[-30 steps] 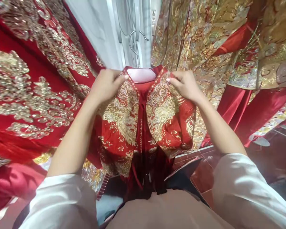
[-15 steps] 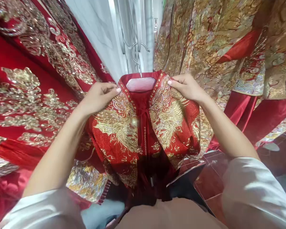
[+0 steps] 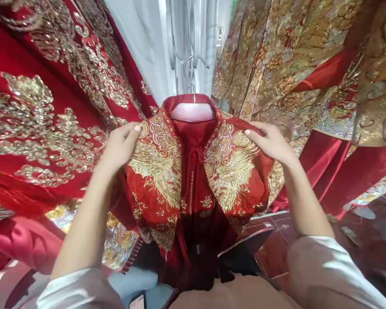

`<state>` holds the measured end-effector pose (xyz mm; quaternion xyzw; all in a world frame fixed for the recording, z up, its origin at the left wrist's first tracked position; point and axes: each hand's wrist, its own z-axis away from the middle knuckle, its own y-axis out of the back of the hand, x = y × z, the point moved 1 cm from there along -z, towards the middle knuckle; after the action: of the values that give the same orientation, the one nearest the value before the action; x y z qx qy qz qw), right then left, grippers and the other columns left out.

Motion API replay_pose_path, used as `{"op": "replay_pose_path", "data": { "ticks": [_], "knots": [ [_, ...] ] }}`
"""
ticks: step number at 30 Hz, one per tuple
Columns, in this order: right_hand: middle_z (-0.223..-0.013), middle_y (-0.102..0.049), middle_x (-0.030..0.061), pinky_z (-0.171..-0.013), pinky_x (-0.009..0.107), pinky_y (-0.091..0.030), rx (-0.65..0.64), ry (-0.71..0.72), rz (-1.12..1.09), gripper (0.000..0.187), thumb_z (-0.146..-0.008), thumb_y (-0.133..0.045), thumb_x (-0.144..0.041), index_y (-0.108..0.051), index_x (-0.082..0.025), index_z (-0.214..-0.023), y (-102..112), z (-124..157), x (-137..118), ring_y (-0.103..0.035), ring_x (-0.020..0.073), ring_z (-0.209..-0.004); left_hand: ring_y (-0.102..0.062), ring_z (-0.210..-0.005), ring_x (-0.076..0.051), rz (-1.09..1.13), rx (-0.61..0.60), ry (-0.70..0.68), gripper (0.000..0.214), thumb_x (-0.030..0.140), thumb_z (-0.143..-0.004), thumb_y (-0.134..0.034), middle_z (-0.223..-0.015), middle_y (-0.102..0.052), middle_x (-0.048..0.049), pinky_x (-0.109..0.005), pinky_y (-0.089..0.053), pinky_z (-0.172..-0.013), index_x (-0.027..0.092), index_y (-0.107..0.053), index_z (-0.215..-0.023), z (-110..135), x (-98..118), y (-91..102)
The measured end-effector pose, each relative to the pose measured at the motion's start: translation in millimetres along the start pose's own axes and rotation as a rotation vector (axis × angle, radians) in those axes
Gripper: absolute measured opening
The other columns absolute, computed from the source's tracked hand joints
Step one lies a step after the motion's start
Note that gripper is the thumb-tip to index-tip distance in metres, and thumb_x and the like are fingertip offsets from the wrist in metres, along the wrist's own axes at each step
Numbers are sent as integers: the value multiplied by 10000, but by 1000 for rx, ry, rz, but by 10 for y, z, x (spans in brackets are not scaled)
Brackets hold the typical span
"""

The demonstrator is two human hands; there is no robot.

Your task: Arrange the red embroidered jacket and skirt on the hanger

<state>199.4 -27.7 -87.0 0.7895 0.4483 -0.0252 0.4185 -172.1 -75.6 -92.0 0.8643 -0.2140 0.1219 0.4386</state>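
Note:
In the middle of the head view a red jacket [image 3: 161,171] with gold embroidery is spread on a hanger [image 3: 193,112] with a metal hook. Its front is parted, and a red inner layer with a small tied bow [image 3: 194,151] shows between the panels. My left hand [image 3: 120,143] grips the jacket's shoulder on the left, thumb on top and fingers hidden behind the cloth. On the other shoulder my right hand [image 3: 272,141] pinches the cloth in the same way. The jacket's lower part fades into dark shadow.
Red garments with gold sequins [image 3: 35,128] hang close on the left. Gold and red embroidered garments [image 3: 286,86] hang on the right. White hangers [image 3: 172,38] stand behind the jacket. A phone [image 3: 137,301] lies at the bottom, and tiled floor [image 3: 273,253] shows lower right.
Both hands have slid outward from beside the collar to the shoulders. The jacket's shoulders are spread flatter, and more of the collar shows.

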Motion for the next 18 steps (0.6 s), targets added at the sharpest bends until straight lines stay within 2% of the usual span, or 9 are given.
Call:
{"op": "replay_pose_path", "data": {
  "ticks": [4,6,8,9,10,12,14,16,18],
  "knots": [
    [-624,-572,39,-607,306,-438,-21,-147,-47,562,-818,-402,-691,-595,-187,-661,16,15,100,-533,164,-615,-557,-1068,-299,-192,262,164,569,514,-933,-222,-1186,-599,-126,-464,-394,-932,151,-477,-1289,181,111,-232],
    [-772,-631,91,-706,377,-466,194,-231,78,531,-831,-407,-657,-639,-180,-812,-91,155,-47,-586,220,-753,-436,-1257,-304,-195,367,134,597,486,-928,-270,-1347,-483,-173,-481,-280,-1074,102,-380,-1372,379,200,-421],
    [-1038,-623,163,-836,485,-438,510,-279,279,515,-854,-404,-592,-615,-172,-1064,-361,488,-314,-566,302,-1009,-199,-1400,-330,-186,425,106,752,520,-891,-372,-1499,-239,-216,-512,-118,-1148,48,-201,-1451,693,256,-685],
    [-1183,-565,193,-889,539,-403,622,-289,369,531,-866,-385,-560,-562,-170,-1179,-562,712,-452,-493,338,-1153,-76,-1422,-366,-181,370,101,867,560,-852,-442,-1528,-103,-243,-554,-99,-1139,34,-127,-1466,874,262,-846],
    [-1293,-488,220,-913,588,-370,626,-294,443,578,-847,-415,-557,-505,-164,-1261,-798,948,-563,-405,375,-1252,-40,-1418,-397,-165,324,105,930,584,-815,-497,-1526,-64,-261,-595,-100,-1122,39,-119,-1466,1056,249,-1012],
    [-1391,-376,254,-915,662,-322,448,-329,534,680,-787,-502,-573,-442,-161,-1324,-1294,1392,-636,-302,435,-1314,-111,-1397,-428,-129,224,66,811,523,-836,-509,-1503,-126,-285,-646,-157,-1079,61,-224,-1439,1365,172,-1316],
    [-1349,-429,242,-917,628,-350,407,-388,537,537,-843,-467,-427,-450,-155,-1306,-1664,1723,-510,-394,397,-1262,-289,-1339,-405,-69,238,27,570,376,-893,-447,-1423,-318,-281,-603,-276,-1047,64,-376,-1364,1553,39,-1500],
    [-1161,-575,198,-888,484,-433,450,-358,434,363,-885,-373,-267,-517,-138,-1192,-1823,1897,-311,-551,289,-1087,-487,-1197,-335,-13,250,19,418,254,-917,-366,-1258,-516,-235,-492,-405,-978,84,-482,-1281,1640,-93,-1537],
    [-891,-633,130,-756,351,-471,541,-362,338,274,-886,-323,-201,-561,-139,-1007,-1784,1955,-224,-603,205,-819,-602,-1018,-284,16,234,59,377,212,-921,-323,-1091,-617,-193,-402,-484,-854,100,-537,-1210,1713,-141,-1452]
  ]
}}
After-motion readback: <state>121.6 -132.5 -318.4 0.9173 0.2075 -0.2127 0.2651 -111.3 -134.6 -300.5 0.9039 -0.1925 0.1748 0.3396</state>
